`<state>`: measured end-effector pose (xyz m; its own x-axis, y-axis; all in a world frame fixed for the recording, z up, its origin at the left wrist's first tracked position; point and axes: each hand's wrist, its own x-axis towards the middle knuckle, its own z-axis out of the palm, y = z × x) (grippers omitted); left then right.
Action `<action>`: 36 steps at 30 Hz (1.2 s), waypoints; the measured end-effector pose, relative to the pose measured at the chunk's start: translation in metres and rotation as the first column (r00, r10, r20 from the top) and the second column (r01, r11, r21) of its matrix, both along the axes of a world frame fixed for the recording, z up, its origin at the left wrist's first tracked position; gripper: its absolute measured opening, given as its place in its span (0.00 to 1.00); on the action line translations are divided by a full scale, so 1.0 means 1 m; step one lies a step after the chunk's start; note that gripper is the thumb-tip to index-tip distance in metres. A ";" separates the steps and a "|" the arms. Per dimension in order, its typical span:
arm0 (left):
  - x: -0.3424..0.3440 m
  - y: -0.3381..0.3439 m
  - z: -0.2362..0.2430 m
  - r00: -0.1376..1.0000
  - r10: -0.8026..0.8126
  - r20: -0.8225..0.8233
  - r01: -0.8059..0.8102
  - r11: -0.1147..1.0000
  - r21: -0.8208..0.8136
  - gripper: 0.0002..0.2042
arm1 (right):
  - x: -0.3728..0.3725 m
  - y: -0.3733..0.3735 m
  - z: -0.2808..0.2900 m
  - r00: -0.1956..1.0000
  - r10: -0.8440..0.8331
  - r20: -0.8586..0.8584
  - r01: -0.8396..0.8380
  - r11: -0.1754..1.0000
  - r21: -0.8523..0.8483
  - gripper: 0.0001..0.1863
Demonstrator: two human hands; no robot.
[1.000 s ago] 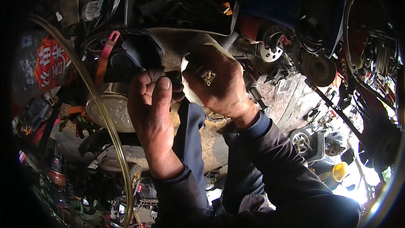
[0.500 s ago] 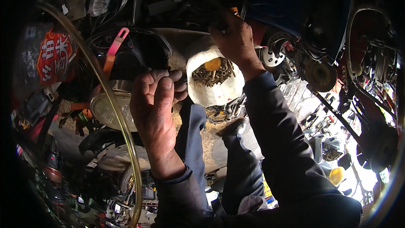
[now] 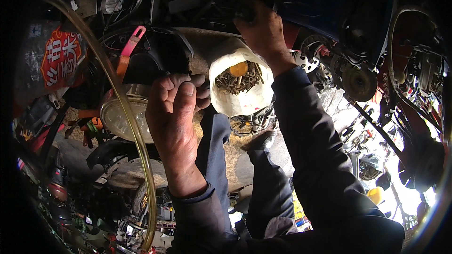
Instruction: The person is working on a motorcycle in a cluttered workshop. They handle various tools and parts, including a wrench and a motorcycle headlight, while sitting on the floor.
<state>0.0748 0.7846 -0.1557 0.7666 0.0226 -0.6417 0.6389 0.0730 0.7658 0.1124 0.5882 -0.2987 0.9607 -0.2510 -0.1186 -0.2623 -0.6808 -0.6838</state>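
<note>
My left hand is raised palm up, with the fingers curled in and the thumb laid against them. Whether a small piece sits between those fingertips I cannot make out. My right hand reaches forward into the dark heap of metal parts; shadow hides its fingertips and whatever they touch. Between and below my hands stands a white, open-topped container with bolts and screws inside. A round, orange-yellow piece lies among them.
A clear yellowish hose arcs down the left side, crossing a round headlight. Close by are a pink-and-orange strip and a red printed bag. Wheel parts crowd the right; a blue panel is at far right.
My right hand has shifted slightly forward, deeper into the dark parts. The small orange patch beside its fingers no longer shows. My left hand stays almost where it was.
</note>
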 end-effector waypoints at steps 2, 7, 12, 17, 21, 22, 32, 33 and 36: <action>0.000 0.000 0.000 1.000 0.000 0.001 0.000 1.000 0.000 0.15 | -0.001 0.000 0.000 1.000 -0.004 -0.003 0.004 1.000 -0.004 0.25; 0.000 0.001 -0.001 1.000 0.000 0.012 0.000 1.000 0.006 0.15 | -0.004 0.000 0.001 0.999 -0.014 -0.048 0.017 0.998 0.057 0.28; 0.000 0.000 0.000 1.000 0.001 0.012 -0.001 1.000 0.022 0.15 | -0.005 0.001 0.002 0.999 -0.032 -0.030 0.034 0.996 0.083 0.23; 0.000 -0.002 0.001 1.000 0.002 0.003 -0.002 1.000 0.017 0.14 | -0.008 0.001 0.007 0.998 -0.050 -0.041 0.056 0.988 0.147 0.23; -0.002 -0.004 0.002 1.000 -0.011 0.003 0.011 1.000 0.002 0.14 | -0.009 0.001 0.009 0.997 -0.048 -0.055 0.054 0.991 0.124 0.24; -0.002 -0.004 0.002 1.000 -0.004 -0.006 0.004 1.000 -0.020 0.13 | -0.008 0.001 0.009 0.998 -0.045 -0.053 0.052 0.990 0.129 0.24; -0.010 -0.009 0.009 1.000 0.022 -0.002 -0.022 1.000 -0.022 0.13 | -0.031 0.011 0.039 0.965 -0.002 -0.263 0.104 0.921 0.374 0.22; -0.011 -0.010 0.009 1.000 0.021 -0.001 -0.021 0.999 -0.025 0.14 | -0.040 0.015 0.046 0.981 0.021 -0.195 0.060 0.915 0.399 0.20; -0.017 -0.011 0.011 1.000 -0.002 0.005 0.002 1.000 -0.010 0.14 | -0.063 0.027 0.065 0.971 -0.005 -0.238 0.167 0.728 0.665 0.18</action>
<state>0.0577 0.7736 -0.1445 0.7696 0.0152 -0.6383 0.6354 0.0794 0.7681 0.0494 0.6157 -0.2334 0.8709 -0.1063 -0.4798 -0.4848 -0.0252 -0.8743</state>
